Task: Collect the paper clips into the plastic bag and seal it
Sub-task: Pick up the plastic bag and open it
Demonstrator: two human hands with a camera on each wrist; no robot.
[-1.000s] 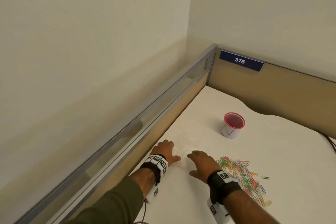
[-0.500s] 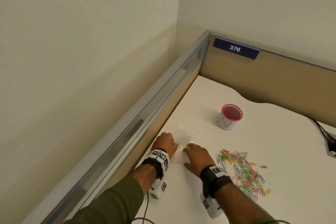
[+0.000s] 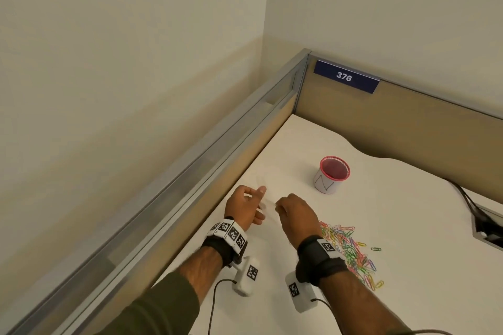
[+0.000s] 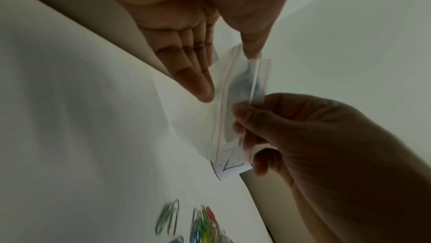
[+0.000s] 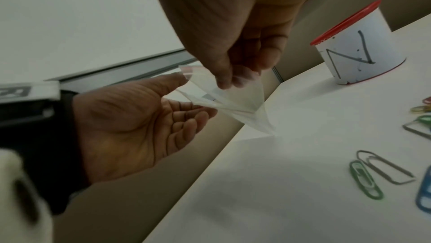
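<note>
A small clear zip bag point(image 3: 268, 202) with a red seal line hangs just above the white desk, between my hands. My right hand point(image 3: 280, 208) pinches one lip of the bag point(image 4: 224, 114) between thumb and fingertips point(image 5: 224, 81). My left hand point(image 3: 254, 205) is turned palm inward with thumb and fingers spread apart. Its thumb tip touches the bag's point(image 5: 242, 103) top corner, and its straight fingers point(image 4: 196, 81) lie along the bag's side. A loose pile of coloured paper clips point(image 3: 351, 255) lies on the desk to the right of my right wrist.
A white cup with a red rim point(image 3: 330, 177) stands beyond the hands, marked with an N point(image 5: 356, 51). A low partition point(image 3: 206, 160) runs along the desk's left edge and another across the back. Cables and a desk opening point(image 3: 487, 228) are at far right.
Both hands lay flat on the bag on the desk; now they have risen, the right pinching the bag, the left turned palm inward beside it.
</note>
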